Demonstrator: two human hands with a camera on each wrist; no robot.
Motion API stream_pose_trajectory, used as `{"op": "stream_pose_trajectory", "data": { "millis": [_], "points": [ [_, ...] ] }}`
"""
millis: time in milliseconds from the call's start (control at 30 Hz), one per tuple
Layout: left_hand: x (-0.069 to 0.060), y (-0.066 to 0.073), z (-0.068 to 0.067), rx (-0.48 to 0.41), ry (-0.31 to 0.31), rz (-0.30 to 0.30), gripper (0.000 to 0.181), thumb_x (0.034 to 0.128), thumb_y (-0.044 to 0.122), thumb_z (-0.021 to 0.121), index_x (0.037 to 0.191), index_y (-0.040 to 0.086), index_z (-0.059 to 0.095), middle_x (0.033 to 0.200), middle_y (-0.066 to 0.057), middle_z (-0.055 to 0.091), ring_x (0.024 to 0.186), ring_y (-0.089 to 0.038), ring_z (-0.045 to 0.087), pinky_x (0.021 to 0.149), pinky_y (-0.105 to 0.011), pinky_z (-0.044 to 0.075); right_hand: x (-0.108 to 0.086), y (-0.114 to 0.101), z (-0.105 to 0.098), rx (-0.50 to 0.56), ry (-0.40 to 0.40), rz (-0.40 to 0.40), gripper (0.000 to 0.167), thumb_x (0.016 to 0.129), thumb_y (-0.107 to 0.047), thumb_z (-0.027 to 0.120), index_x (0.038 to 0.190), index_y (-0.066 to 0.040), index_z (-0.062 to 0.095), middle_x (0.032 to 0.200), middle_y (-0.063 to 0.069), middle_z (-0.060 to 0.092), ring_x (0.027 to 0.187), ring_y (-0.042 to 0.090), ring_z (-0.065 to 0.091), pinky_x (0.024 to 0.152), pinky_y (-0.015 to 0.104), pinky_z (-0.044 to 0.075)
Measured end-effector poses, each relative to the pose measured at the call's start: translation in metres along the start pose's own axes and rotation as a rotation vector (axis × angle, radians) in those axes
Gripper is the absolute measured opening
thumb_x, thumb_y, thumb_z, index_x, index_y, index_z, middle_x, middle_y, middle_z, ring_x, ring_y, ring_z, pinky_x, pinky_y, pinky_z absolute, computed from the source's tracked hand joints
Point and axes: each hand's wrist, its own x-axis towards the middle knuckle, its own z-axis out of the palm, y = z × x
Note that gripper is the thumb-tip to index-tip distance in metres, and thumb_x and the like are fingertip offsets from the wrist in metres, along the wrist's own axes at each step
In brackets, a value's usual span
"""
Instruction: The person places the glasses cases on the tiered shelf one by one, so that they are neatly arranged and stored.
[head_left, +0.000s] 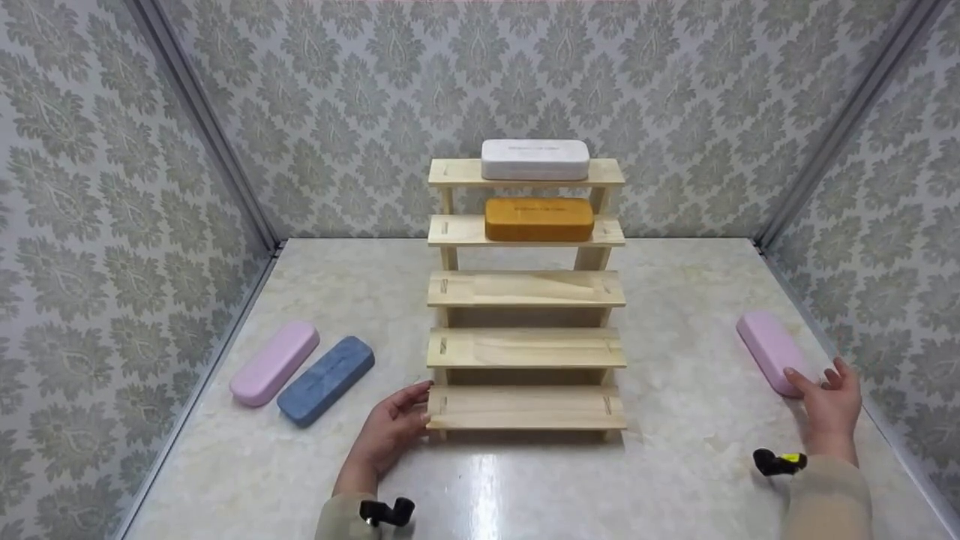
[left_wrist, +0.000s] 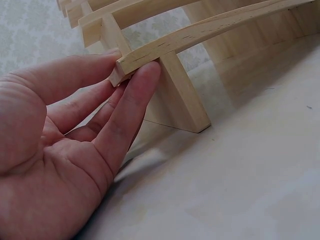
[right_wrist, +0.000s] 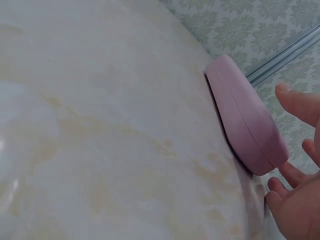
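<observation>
A stepped wooden display shelf [head_left: 525,409] stands mid-table. My left hand [head_left: 386,435] holds the left end of its lowest board; in the left wrist view, the thumb lies on top of the board end [left_wrist: 145,56] and fingers are beneath. At the right, a pink glasses case [head_left: 771,349] lies on the table. My right hand [head_left: 834,409] is at its near end, thumb and fingers spread. The right wrist view shows the thumb apart from the pink case [right_wrist: 245,117], with fingertips close to its end; whether they touch it is unclear.
On the shelf's top board sits a white glasses case [head_left: 535,160], and an orange case [head_left: 538,220] sits one board lower. Another pink case [head_left: 275,364] and a blue case [head_left: 326,381] lie side by side at the left. Patterned walls [head_left: 360,112] enclose the table.
</observation>
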Motion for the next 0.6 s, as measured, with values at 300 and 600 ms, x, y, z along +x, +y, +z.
{"op": "stream_pose_trajectory", "data": {
  "millis": [300,600],
  "points": [
    [0.000,0.000,0.001,-0.037,0.000,0.002,0.066,0.0920,-0.001,0.068,0.152,-0.005,0.042,0.130,-0.006,0.058,0.114,-0.017,0.065,0.090,-0.032,0.060,-0.003,0.009,0.008,0.124,-0.102,0.032,0.107,0.091,-0.007,0.076,0.166,-0.034,0.005,0.173,-0.001,0.003,0.158,0.020,0.013,0.113,0.030,0.045],
    [0.000,0.000,0.001,-0.021,0.012,0.002,0.065,0.0916,0.000,0.068,0.152,-0.004,0.043,0.130,-0.006,0.059,0.112,-0.016,0.065,0.088,-0.032,0.060,-0.006,0.014,0.012,-0.146,-0.058,-0.059,0.101,0.091,-0.017,0.077,0.167,-0.018,0.010,0.171,0.014,0.004,0.155,0.033,0.014,0.116,0.037,0.045]
  ]
}}
